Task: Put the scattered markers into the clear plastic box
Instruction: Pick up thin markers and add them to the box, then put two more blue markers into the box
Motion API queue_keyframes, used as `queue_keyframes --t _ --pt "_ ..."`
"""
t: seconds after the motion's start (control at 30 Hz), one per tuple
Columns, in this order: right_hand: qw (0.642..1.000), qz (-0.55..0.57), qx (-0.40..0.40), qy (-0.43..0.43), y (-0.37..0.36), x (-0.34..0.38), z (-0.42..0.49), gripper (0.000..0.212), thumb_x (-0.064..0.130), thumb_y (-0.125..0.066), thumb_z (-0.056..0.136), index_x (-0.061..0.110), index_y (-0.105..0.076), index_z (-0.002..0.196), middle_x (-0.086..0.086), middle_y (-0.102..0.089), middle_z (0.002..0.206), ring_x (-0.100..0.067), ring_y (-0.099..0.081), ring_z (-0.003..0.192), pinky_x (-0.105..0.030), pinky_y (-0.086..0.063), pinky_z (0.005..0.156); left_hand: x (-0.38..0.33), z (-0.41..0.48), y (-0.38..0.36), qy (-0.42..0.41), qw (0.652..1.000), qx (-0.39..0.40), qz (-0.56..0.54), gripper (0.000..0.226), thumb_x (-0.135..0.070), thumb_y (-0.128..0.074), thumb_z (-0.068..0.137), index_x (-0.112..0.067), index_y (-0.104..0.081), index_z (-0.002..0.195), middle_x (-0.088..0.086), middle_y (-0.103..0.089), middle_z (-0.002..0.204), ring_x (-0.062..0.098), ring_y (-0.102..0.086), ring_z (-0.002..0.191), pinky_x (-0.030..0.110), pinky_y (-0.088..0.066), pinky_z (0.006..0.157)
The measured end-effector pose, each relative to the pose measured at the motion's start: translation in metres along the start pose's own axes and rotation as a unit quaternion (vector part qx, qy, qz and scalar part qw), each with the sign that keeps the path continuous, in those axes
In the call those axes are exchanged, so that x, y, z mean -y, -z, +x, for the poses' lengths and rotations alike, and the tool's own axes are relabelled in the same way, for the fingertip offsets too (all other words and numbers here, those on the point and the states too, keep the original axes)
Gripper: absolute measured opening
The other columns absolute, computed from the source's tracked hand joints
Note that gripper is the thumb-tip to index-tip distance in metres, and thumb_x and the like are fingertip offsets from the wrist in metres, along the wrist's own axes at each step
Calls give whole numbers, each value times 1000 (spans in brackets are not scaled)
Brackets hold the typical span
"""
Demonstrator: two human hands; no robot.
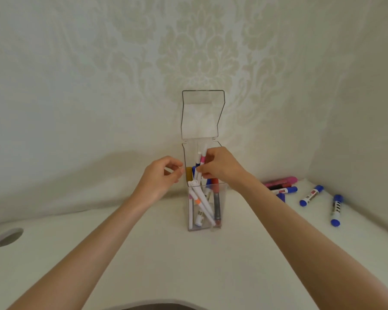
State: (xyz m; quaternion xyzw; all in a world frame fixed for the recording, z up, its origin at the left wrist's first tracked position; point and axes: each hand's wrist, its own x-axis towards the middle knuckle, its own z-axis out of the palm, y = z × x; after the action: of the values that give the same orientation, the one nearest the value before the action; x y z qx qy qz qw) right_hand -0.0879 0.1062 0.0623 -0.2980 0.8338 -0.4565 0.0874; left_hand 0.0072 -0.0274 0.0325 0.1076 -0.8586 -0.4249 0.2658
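Observation:
A tall clear plastic box (223,189) stands mid-table with its hinged lid (202,114) flipped up against the wall. Several markers (202,204) stand or lean inside it. My right hand (220,166) is above the box's mouth, fingers closed on two thin white markers (201,161), one with a pink band and one with a blue band, their lower ends inside the box. My left hand (160,175) touches the box's upper left edge, fingers curled and holding no marker. More markers lie scattered at the right: a pink one (282,181) and blue-capped ones (311,195) (336,210).
The white table (143,253) meets patterned walls at the back and right. A round cable hole (8,237) sits at the table's left edge. My right forearm crosses in front of the scattered markers.

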Motion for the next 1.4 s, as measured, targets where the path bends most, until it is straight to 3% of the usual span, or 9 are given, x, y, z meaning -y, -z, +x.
queue_keyframes --t 0.2,0.4,0.5,0.6,0.73,1.07,1.2,1.3,1.4 --pt "994 -21 103 -40 -1 1 3 18 19 -67 84 2 -61 90 -9 -63 77 -19 -60 67 -26 -53 67 4 -3 -2 -5 1000 7 -3 7 -19 -60 86 -19 -61 93 -9 -60 80 10 -59 61 12 -41 52" --pt "992 -8 114 -44 1 1 -1 22 3 -56 88 5 -64 108 -6 -61 78 -13 -57 62 -20 -49 55 2 -4 2 -9 1000 -1 -12 7 -20 -61 86 -20 -61 93 -8 -61 81 9 -59 61 18 -40 56" --pt "992 -32 123 -27 4 -2 -6 32 -3 -47 87 6 -65 112 -15 -67 103 -23 -60 82 -36 -52 76 1 -7 4 -13 1000 -8 -11 7 -20 -61 85 -21 -61 92 -9 -61 80 6 -58 59 18 -40 56" --pt "999 -4 50 12 21 1 -16 44 -9 -39 86 4 -56 124 -11 -62 122 -17 -59 105 -29 -46 97 -8 -11 6 -23 999 -32 -17 5 -19 -61 85 -23 -61 88 -8 -61 79 10 -58 63 19 -40 59" --pt "999 34 -3 17 71 -17 -45 34 -4 -45 90 4 -58 120 -9 -66 109 -16 -63 97 -26 -48 91 -39 -24 0 -78 996 3 -36 4 -21 -61 85 -22 -64 88 -13 -62 80 9 -59 70 13 -44 63" --pt "979 16 -96 -177 140 -155 -113 17 3 -54 87 7 -65 100 -6 -66 97 -16 -60 83 -21 -45 67 -71 -27 -137 -71 973 215 -41 12 -27 -63 84 -21 -63 94 -9 -63 91 8 -58 80 12 -43 64" --pt "934 -87 -262 -229 155 -205 -113 19 8 -48 88 10 -62 74 -11 -61 81 -25 -55 81 -30 -43 69 -47 -18 -198 -9 975 221 -9 22 -30 -64 82 -16 -62 99 1 -64 107 10 -55 81 12 -42 65" --pt "875 -123 -355 -304 168 -232 -110 22 24 -50 91 7 -62 97 -17 -65 105 -34 -59 101 -33 -43 78 -48 -5 -238 49 977 200 61 40 -42 -62 81 -14 -55 109 1 -58 114 14 -54 91 27 -44 76" --pt "876 -124 -327 -334 172 -247 -92 43 39 -51 91 2 -53 114 -17 -62 117 -33 -57 108 -32 -40 76 -54 9 -269 74 967 183 160 53 -55 -57 78 -13 -49 109 3 -54 113 21 -58 95 32 -43 70"
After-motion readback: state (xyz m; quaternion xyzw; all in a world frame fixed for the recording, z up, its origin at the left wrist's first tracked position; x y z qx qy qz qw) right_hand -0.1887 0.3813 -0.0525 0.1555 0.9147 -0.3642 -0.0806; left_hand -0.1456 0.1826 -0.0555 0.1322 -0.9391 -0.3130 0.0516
